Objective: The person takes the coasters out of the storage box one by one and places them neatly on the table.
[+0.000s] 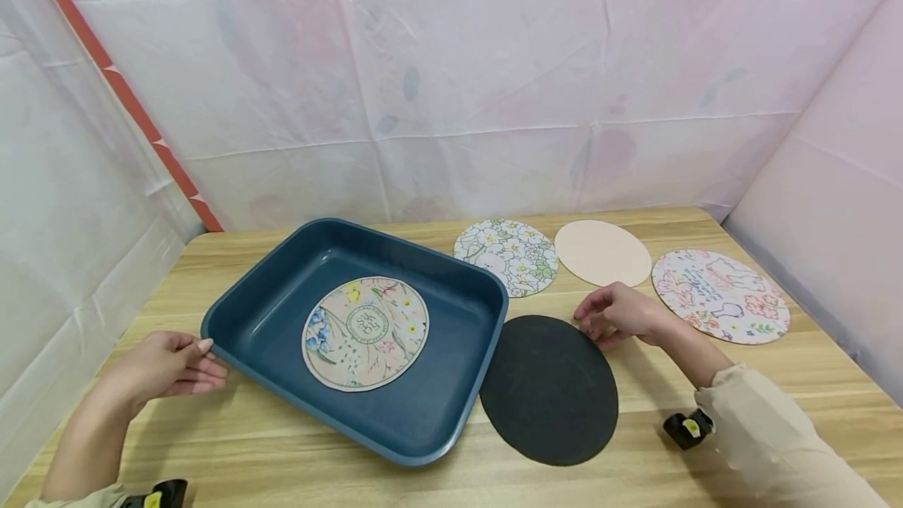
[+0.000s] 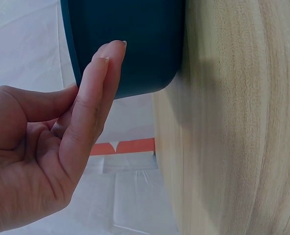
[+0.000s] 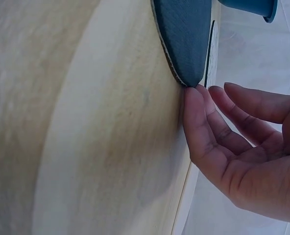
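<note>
A dark blue rectangular pan [image 1: 275, 304] sits at an angle on the wooden table, with a round floral mat [image 1: 367, 335] lying inside it. At the pan's left corner, my left hand [image 1: 169, 367] pinches the rim between thumb and fingers; the left wrist view shows the fingers [image 2: 88, 100] along the pan's outer wall. A round black mat [image 1: 550, 390] lies right of the pan, close against its side. My right hand [image 1: 621, 316] touches that mat's far right edge with its fingertips [image 3: 194, 98], the fingers loosely bent and the thumb apart from the mat.
Behind the black mat lie a white-flower round mat [image 1: 511, 257] and a plain beige round mat [image 1: 603, 253]. A round mat with pink drawings [image 1: 719, 296] lies at the right. Fabric-covered walls [image 1: 458, 85] stand at the table's back and sides.
</note>
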A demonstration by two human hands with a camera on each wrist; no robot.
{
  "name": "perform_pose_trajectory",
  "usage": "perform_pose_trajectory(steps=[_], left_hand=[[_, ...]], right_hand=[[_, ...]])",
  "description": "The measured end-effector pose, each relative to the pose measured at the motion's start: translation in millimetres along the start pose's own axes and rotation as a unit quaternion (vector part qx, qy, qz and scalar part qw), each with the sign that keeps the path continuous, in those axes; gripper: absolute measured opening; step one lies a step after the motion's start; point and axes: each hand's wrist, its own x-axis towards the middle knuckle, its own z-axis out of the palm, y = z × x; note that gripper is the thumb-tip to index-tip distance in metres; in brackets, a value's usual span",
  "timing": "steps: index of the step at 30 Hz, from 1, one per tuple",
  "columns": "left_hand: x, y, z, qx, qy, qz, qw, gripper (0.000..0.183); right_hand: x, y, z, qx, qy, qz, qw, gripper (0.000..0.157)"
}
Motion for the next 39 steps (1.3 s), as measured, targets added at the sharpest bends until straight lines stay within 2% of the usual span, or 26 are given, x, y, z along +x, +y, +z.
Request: perform_pose_trajectory(steps=[19, 39], left_hand=[[-0.9, -0.5, 0.1, 0.001, 0.005, -0.001, 1.0000, 0.037], [0.9, 1.5, -0.2, 0.003, 0.001, -0.004, 1.0000, 0.036]], right_hand=[[-3.4, -5.3, 7.7, 0.020, -0.034, -0.006, 0.999, 0.021], [-3.0, -1.0, 5.3, 0.029, -0.049, -0.003, 0.998, 0.021]])
